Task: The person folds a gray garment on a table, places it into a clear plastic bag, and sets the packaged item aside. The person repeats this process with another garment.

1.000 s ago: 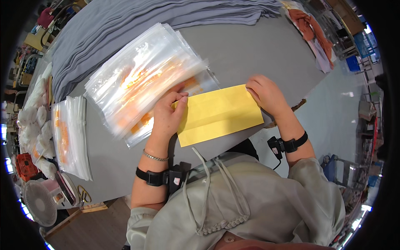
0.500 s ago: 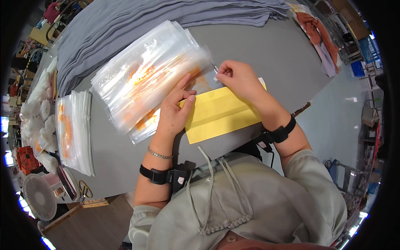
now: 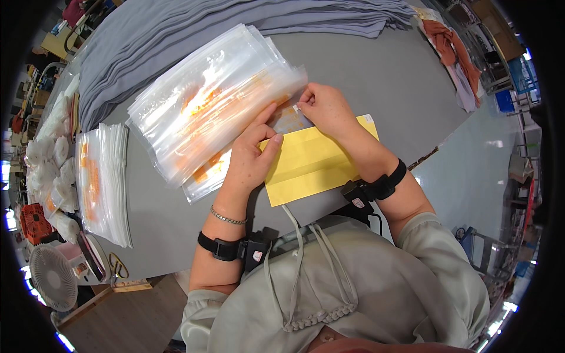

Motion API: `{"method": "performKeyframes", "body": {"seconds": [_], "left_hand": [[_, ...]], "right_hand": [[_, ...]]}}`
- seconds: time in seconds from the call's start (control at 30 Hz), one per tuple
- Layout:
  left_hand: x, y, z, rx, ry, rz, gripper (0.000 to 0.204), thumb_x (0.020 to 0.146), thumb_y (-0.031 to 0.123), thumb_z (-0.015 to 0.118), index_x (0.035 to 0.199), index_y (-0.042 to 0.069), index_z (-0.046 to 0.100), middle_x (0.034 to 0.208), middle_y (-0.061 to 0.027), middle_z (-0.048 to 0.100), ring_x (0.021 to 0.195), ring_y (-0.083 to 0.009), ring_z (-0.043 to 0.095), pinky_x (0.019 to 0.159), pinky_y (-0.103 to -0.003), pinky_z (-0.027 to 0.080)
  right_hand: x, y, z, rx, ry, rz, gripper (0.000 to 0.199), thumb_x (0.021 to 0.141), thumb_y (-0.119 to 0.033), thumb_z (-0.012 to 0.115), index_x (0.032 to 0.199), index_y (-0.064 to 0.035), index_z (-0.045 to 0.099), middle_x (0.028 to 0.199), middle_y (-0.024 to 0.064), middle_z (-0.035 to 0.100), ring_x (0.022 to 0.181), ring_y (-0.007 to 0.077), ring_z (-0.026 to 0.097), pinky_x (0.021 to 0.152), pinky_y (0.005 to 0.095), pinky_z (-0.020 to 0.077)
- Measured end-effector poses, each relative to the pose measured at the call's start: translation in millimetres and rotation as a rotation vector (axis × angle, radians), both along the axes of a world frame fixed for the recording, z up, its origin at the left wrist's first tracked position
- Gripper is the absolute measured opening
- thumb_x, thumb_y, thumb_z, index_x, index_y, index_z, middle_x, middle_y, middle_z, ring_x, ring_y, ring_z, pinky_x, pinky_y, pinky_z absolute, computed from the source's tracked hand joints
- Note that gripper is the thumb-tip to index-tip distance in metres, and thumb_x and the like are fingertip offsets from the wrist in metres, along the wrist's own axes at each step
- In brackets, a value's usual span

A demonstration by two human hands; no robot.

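Observation:
My left hand point(image 3: 250, 156) has its thumb over the left end of a yellow sheet point(image 3: 321, 156) and fingers curled beside it, gripping it. Its index finger stretches onto a stack of clear plastic bags point(image 3: 194, 94) with orange print. My right hand point(image 3: 329, 109) is closed in a pinch at the lifted right edge of the bags. A small white piece, like a sticker, shows at its fingertips, partly hidden. Small white labels sit at the sheet's far right corner. Under the lifted bags, part of another printed bag shows.
Grey-blue folded fabric point(image 3: 235, 23) lines the table's far side. Another bag stack point(image 3: 103, 182) lies at left, near white plastic bundles point(image 3: 53, 165), scissors point(image 3: 118, 266) and a small fan point(image 3: 53, 276). Rust-coloured cloth point(image 3: 450, 47) lies far right, by the grey table's edge.
My right hand has moved slightly left with the small white piece, up to the bags' edge. My left hand and the yellow sheet have shifted a little.

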State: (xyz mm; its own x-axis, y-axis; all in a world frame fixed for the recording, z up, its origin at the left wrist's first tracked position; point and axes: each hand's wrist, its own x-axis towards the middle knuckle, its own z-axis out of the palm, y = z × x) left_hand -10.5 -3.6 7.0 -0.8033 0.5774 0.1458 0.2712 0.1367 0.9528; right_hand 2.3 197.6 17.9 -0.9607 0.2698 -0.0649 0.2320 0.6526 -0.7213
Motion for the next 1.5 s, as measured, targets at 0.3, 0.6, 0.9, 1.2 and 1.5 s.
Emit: {"method": "performKeyframes", "body": {"seconds": [0.3, 0.6, 0.9, 1.2, 1.5], "left_hand": [[0, 1, -2, 0.006, 0.010, 0.021, 0.012, 0.085, 0.008, 0.061, 0.079, -0.002, 0.058, 0.139, -0.0186, 0.049, 0.120, -0.0300, 0.053, 0.101, -0.034, 0.039], [3, 1, -1, -0.027, 0.016, 0.024, 0.012, 0.087, 0.008, 0.061, 0.080, -0.001, 0.057, 0.137, -0.0191, 0.050, 0.122, -0.0277, 0.053, 0.101, -0.034, 0.038], [3, 2, -2, -0.042, 0.040, 0.039, 0.012, 0.086, 0.008, 0.061, 0.081, -0.002, 0.058, 0.129, -0.0196, 0.057, 0.117, -0.0285, 0.056, 0.097, -0.035, 0.042], [10, -1, 5, 0.022, 0.240, -0.078, 0.007, 0.084, 0.003, 0.060, 0.081, -0.003, 0.057, 0.120, -0.0214, 0.061, 0.100, -0.0299, 0.065, 0.086, -0.034, 0.050], [3, 3, -12, 0.029, -0.039, 0.081, 0.008, 0.087, 0.004, 0.060, 0.084, -0.003, 0.058, 0.130, -0.0207, 0.055, 0.109, -0.0254, 0.061, 0.093, -0.034, 0.046]], "right_hand": [[-2, -6, -3, 0.220, 0.051, 0.043, 0.014, 0.078, -0.014, 0.066, 0.086, -0.0040, 0.061, 0.080, 0.0147, 0.065, 0.077, 0.0350, 0.062, 0.069, 0.0431, 0.0489], [12, 39, 1, 0.234, 0.236, 0.358, 0.030, 0.072, -0.013, 0.077, 0.092, -0.0039, 0.057, 0.087, 0.0111, 0.056, 0.082, 0.0271, 0.057, 0.073, 0.0354, 0.0473], [1, 40, -1, 0.118, 0.207, 0.423, 0.021, 0.075, -0.010, 0.073, 0.092, -0.0030, 0.063, 0.089, 0.0111, 0.059, 0.083, 0.0268, 0.058, 0.073, 0.0339, 0.0480], [-15, 33, 3, -0.137, 0.155, 0.264, 0.014, 0.085, -0.014, 0.064, 0.091, -0.0034, 0.070, 0.077, 0.0070, 0.065, 0.067, 0.0212, 0.061, 0.065, 0.0312, 0.0487], [19, 59, 26, -0.457, 0.203, 0.070, 0.016, 0.088, -0.009, 0.061, 0.102, -0.0012, 0.063, 0.087, 0.0034, 0.062, 0.077, 0.0081, 0.058, 0.068, 0.0248, 0.0471]]}}
